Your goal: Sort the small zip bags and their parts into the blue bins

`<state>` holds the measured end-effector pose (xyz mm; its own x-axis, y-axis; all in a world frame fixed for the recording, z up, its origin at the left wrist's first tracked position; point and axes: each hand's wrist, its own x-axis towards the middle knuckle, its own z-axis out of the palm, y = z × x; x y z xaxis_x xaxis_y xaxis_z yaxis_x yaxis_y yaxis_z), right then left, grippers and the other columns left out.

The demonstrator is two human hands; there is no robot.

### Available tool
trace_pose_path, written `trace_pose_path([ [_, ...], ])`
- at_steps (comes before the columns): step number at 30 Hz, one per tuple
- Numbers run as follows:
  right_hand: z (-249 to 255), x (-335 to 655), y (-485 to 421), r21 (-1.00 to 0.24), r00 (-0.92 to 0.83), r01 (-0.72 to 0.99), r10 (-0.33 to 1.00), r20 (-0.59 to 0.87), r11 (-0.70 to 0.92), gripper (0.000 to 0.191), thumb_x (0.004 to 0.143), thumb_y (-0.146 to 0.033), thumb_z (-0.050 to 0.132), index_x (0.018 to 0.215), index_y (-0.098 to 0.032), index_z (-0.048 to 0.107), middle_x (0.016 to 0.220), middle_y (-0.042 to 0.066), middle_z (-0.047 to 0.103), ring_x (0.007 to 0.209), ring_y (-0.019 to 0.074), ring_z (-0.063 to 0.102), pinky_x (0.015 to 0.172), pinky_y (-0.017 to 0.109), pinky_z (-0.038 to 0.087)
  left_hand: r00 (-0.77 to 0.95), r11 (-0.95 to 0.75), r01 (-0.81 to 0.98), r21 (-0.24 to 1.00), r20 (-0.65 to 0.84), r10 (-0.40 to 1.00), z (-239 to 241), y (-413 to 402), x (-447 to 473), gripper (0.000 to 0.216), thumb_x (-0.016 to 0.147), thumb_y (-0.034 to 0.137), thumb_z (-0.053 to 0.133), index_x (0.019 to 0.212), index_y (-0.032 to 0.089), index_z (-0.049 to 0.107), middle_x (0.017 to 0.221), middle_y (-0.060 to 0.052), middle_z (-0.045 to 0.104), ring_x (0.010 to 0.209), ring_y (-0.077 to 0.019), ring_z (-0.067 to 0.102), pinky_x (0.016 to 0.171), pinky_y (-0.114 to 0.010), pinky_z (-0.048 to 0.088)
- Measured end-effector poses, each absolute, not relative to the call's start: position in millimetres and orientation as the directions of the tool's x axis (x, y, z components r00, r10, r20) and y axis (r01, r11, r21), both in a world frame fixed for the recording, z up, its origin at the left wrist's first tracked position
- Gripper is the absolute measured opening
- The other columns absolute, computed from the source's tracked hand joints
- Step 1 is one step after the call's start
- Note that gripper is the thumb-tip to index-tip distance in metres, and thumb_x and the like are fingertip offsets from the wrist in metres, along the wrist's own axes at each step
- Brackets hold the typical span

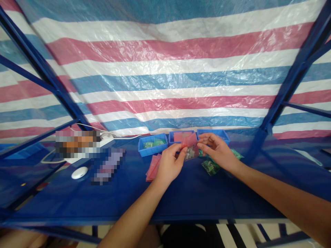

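My left hand pinches a translucent pink plastic bag between thumb and fingers. Small greyish pieces show in its lower part, too blurred to name. To the right of the bag is my right hand, its fingers apart and the tips close to the bag's edge; whether they touch it I cannot tell. Beside my left wrist lie several flat pink bags. Under and left of my right hand is a green packet, with another green packet partly behind that hand.
Along the back stand a left blue bin with green packets, a middle blue bin with pink bags, and a right blue bin, partly hidden. A white round object and cables are at left on the blue table.
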<state>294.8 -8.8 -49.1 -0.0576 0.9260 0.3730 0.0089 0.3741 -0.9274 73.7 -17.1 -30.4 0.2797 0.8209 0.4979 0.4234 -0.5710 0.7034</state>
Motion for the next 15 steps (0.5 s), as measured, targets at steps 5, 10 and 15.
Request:
trace_pose_path([
  [5,-49.4,294.2,-6.4,-0.938,-0.144,-0.066,0.927,0.345,0.339,0.056,0.079,-0.047,0.085,0.126,-0.026,0.064,0.109,0.006,0.074,0.096,0.0219,0.07,0.081,0.036,0.06,0.289,-0.558,0.322,0.765,0.482,0.827,-33.7,-14.6,75.4,0.03,0.102,0.044,0.055,0.109,0.023,0.075,0.092,-0.005,0.074,0.08,-0.0199,0.068,0.066,-0.027,0.054],
  [10,-46.5,295.9,-9.3,-0.959,-0.174,0.007,0.945,0.278,0.284,0.036,0.08,-0.051,0.084,0.094,-0.021,0.073,0.08,0.001,0.072,0.063,0.014,0.061,0.059,0.028,0.05,0.213,-0.549,0.314,0.775,0.506,0.836,-35.2,-12.6,74.9,0.031,0.1,0.04,0.061,0.125,0.023,0.067,0.106,-0.007,0.074,0.091,-0.0198,0.07,0.07,-0.027,0.056],
  [15,-47.8,296.3,-8.6,-0.95,-0.097,-0.03,0.945,0.312,0.31,0.036,0.079,-0.053,0.084,0.094,-0.022,0.071,0.077,-0.001,0.07,0.055,0.0122,0.056,0.053,0.028,0.046,0.172,-0.582,0.398,0.709,0.566,0.806,-34.4,-16.2,74.3,0.026,0.099,0.035,0.061,0.121,0.022,0.063,0.107,-0.006,0.069,0.08,-0.014,0.065,0.064,-0.023,0.053],
])
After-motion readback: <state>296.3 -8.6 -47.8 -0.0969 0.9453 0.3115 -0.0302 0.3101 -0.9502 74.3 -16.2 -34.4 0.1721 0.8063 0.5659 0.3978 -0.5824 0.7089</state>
